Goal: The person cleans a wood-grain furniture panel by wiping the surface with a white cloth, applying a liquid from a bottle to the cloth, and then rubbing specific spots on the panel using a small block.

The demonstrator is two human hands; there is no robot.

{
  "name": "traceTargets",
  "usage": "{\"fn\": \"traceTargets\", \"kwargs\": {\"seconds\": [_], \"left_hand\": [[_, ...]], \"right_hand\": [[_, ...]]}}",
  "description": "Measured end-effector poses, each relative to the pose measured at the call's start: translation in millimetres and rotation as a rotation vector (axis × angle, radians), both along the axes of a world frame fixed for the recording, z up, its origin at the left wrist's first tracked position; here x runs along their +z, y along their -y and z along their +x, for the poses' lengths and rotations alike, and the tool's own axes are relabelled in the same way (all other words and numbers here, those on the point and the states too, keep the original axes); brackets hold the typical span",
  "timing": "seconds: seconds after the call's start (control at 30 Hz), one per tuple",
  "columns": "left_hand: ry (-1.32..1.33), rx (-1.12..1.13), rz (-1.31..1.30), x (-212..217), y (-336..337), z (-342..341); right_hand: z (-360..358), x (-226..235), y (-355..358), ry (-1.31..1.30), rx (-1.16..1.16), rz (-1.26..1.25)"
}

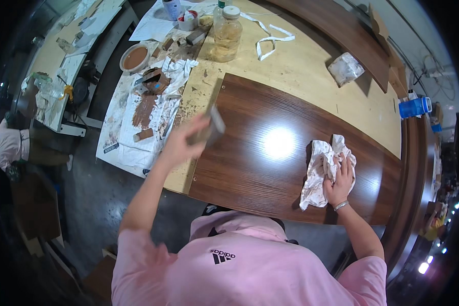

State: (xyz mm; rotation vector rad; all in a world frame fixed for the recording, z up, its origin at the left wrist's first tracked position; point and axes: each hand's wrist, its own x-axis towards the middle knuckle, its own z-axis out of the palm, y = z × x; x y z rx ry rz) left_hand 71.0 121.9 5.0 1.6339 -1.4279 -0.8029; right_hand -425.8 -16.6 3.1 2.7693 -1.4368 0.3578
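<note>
A dark brown wood-grain board [260, 168] lies flat on the workbench in front of me. My left hand [185, 137] is closed around a grey block [215, 126], perhaps a sanding block, over the board's left end. Both are smeared by motion, and I cannot tell whether the block touches the board. On the right part of the board, my right hand [340, 181] presses down on a crumpled white rag [319, 171] with brownish stains. Its fingers are bent into the cloth.
Left of the board, a stained paper sheet [120, 115] carries a tub of brown paste [135, 57], a smeared container [155, 80] and a small block [143, 134]. Behind stand a jar of yellowish liquid [226, 38], white strips [266, 38], a wrapped bundle [346, 69] and a blue bottle [414, 107].
</note>
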Motion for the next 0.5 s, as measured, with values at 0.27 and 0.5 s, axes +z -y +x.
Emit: {"fn": "traceTargets", "kwargs": {"seconds": [0.27, 0.5], "left_hand": [[0.093, -0.004, -0.042, -1.0, 105.8, 27.1], [0.036, 0.039, -0.07, -1.0, 94.1, 22.1]], "right_hand": [[-1.9, 1.1, -0.2, 0.017, -0.023, 0.01], [-2.2, 2.1, -2.3, 0.009, -0.019, 0.0]]}}
